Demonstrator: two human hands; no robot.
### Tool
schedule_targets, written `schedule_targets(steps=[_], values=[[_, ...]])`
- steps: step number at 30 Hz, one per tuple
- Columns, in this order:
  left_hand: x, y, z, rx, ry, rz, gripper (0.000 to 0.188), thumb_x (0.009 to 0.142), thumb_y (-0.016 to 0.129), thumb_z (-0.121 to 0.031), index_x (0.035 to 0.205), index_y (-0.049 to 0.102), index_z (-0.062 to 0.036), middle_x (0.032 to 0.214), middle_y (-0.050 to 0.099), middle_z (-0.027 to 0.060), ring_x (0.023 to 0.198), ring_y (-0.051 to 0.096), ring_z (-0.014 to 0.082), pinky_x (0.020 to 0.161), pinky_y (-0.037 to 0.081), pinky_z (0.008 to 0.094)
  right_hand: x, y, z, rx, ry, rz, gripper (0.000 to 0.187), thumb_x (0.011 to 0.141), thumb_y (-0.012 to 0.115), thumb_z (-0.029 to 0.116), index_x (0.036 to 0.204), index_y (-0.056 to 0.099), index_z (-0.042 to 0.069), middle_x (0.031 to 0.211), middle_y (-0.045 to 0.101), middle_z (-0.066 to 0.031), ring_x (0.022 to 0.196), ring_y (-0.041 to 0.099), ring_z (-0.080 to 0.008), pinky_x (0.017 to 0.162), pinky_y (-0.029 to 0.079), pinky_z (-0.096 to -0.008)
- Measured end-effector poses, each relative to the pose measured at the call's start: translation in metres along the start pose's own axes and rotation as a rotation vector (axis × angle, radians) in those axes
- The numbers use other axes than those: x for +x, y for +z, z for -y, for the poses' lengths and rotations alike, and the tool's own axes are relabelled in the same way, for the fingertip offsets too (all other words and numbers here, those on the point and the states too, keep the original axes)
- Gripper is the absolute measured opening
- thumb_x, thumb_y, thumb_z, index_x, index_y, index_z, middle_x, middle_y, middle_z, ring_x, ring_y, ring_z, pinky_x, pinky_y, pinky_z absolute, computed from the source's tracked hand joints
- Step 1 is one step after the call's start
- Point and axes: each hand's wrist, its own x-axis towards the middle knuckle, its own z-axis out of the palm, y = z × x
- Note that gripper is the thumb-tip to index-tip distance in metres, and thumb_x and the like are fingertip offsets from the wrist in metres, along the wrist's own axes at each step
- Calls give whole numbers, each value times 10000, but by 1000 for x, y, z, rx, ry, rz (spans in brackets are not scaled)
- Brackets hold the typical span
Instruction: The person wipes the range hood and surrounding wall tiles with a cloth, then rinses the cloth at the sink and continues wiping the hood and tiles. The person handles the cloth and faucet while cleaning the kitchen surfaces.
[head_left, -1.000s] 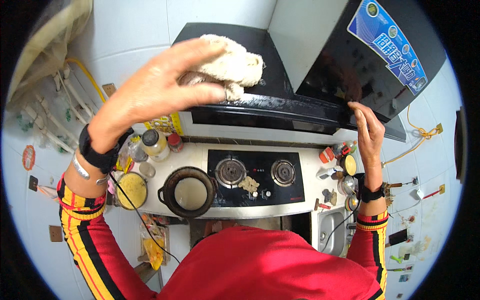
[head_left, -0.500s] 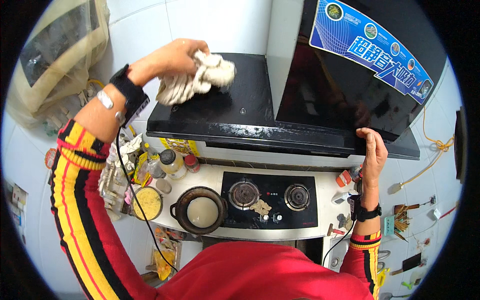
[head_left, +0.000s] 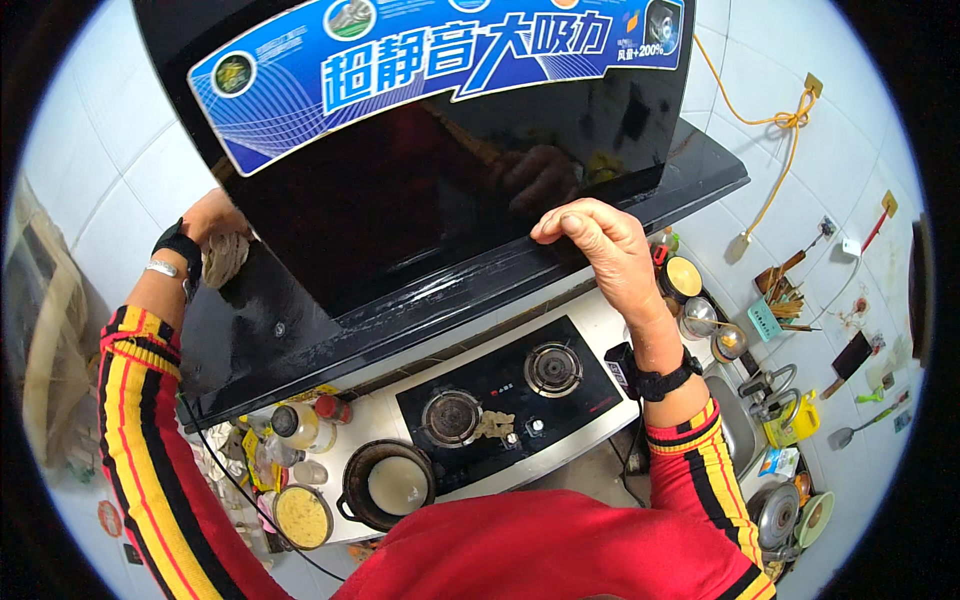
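Note:
A black range hood point(head_left: 420, 235) with a large blue sticker point(head_left: 450, 70) on its glossy panel fills the upper middle. At its left end, my left hand point(head_left: 212, 218) is closed on a crumpled off-white cloth point(head_left: 226, 258). The cloth touches the hood's wet, shiny top ledge, and my left fingers are partly hidden behind the panel's corner. My right hand point(head_left: 612, 250) leans on the hood's front edge, its bent fingers touching the rim and holding no loose thing.
Below the hood lie a two-burner gas stove point(head_left: 510, 390), a dark pot point(head_left: 388, 484) with pale liquid, a yellow-filled bowl point(head_left: 302, 515) and jars point(head_left: 303, 427). A sink point(head_left: 735, 420) stands right. Utensils point(head_left: 850, 360) and a yellow cord point(head_left: 790, 120) hang on the tiled wall.
My view has swung to the right. My left hand has carried the cloth across the ledge to beside the hood's upright panel. My right hand stays at the hood's front edge, its fingers more bent.

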Motion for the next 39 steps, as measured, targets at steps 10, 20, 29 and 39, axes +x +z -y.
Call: schedule_targets(steps=[10, 20, 29, 39], values=[[44, -5, -45, 152, 66, -27, 443, 673, 727, -163, 1090, 670, -22, 997, 701, 181, 932, 667, 310, 826, 534, 400, 0, 14, 0, -306, -63, -125, 118, 907, 648, 103, 890, 691, -6, 836, 689, -67, 756, 630, -115, 690, 481, -244], [10, 10, -77, 86, 310, -280, 345, 694, 675, -169, 1011, 705, -37, 967, 706, 183, 902, 674, 323, 805, 531, 403, 1, 20, -6, -332, -72, -142, 151, 957, 579, 84, 894, 650, -34, 860, 656, -54, 783, 578, -110, 751, 464, -242], [-138, 4, -79, -412, 425, -28, 288, 638, 678, -75, 926, 687, -53, 788, 688, 121, 761, 653, 261, 713, 506, 356, 0, 11, -14, -298, -78, -131, 215, 1001, 542, 170, 941, 636, -15, 921, 660, -62, 843, 583, -121, 805, 467, -257], [-266, 25, -56, -506, 712, -156, 252, 745, 628, 29, 977, 698, -40, 934, 703, 113, 908, 671, 269, 816, 511, 331, 0, 10, -13, -261, -57, -145, 247, 1002, 554, 215, 937, 657, 1, 914, 663, -39, 842, 579, -103, 800, 460, -248]])
